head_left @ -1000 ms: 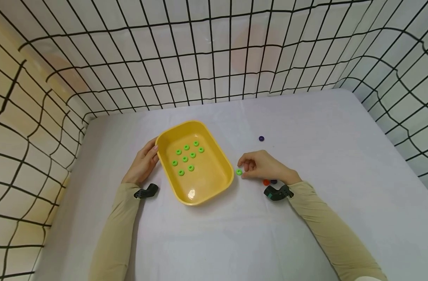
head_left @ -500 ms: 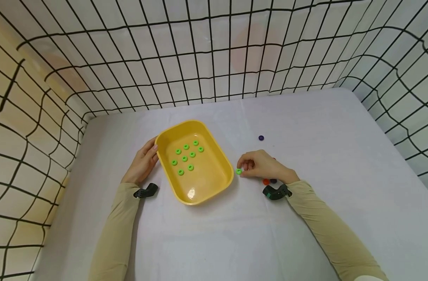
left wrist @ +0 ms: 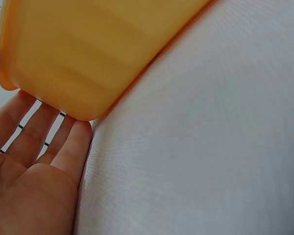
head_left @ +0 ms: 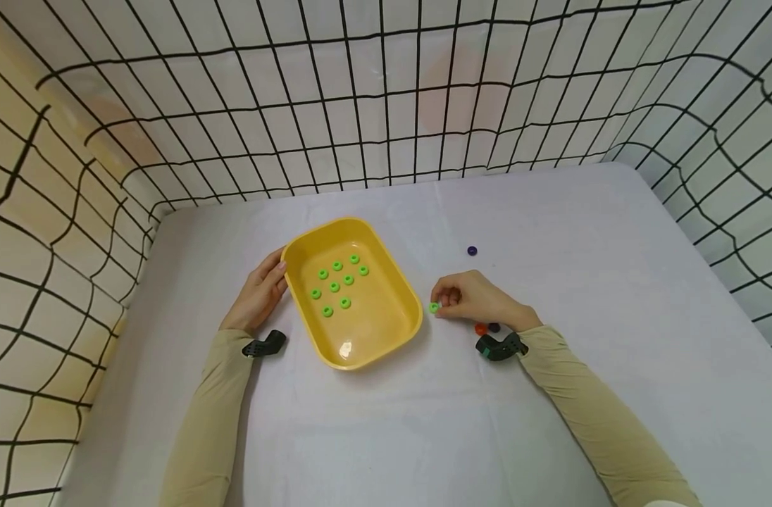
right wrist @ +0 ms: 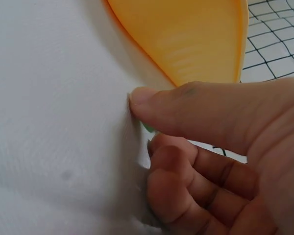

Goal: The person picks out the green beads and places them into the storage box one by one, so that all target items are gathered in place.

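A yellow tray (head_left: pixel 386 331) rests on the white cloth, with several small green rings (head_left: pixel 334 286) spread over its floor. At its left side, my left hand (head_left: pixel 256 292) holds the tray, thumb at the rim and fingers against the outer wall; in the left wrist view these fingers (left wrist: pixel 71 152) reach its underside edge. Just right of the tray, my right hand (head_left: pixel 471 297) pinches another green ring (head_left: pixel 433 308) between thumb and index finger, close to the cloth. In the right wrist view the thumb (right wrist: pixel 157 107) hides most of this ring; only a green sliver shows.
A dark purple ring (head_left: pixel 472 251) lies beyond my right hand. An orange-red piece (head_left: pixel 481 329) and a dark piece (head_left: pixel 494 327) lie by the right wrist, partly covered. Black wire mesh (head_left: pixel 386 91) walls in the back and sides of the white table (head_left: pixel 386 436).
My right thumb and index finger have closed in on the green ring beside the tray, which has shifted slightly. My left hand and the tray stay in place.
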Action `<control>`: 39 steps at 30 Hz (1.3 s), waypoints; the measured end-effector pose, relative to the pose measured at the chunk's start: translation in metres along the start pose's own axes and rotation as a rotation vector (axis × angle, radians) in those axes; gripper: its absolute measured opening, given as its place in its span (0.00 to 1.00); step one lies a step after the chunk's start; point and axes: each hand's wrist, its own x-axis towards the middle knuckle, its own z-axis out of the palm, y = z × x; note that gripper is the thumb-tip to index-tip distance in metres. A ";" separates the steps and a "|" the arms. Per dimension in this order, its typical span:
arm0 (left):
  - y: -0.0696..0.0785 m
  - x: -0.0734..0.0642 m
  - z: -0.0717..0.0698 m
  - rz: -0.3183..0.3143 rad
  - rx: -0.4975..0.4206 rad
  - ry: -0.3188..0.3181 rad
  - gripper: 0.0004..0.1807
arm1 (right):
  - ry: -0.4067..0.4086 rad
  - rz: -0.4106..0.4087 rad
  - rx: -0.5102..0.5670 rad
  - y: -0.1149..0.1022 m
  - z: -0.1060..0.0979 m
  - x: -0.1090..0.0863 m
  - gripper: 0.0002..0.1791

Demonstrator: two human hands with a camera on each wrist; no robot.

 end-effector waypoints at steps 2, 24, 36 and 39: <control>0.000 0.000 0.000 0.002 0.006 0.000 0.34 | 0.002 0.006 -0.007 0.001 -0.002 0.000 0.07; 0.000 0.000 -0.001 0.032 0.017 -0.019 0.33 | -0.130 -0.177 -0.388 -0.113 -0.037 0.104 0.07; -0.001 0.002 0.002 0.035 0.000 0.001 0.31 | -0.355 -0.053 -0.553 -0.118 0.021 0.129 0.05; -0.001 0.002 0.002 0.036 -0.007 0.003 0.31 | -0.371 -0.029 -0.567 -0.115 0.027 0.130 0.05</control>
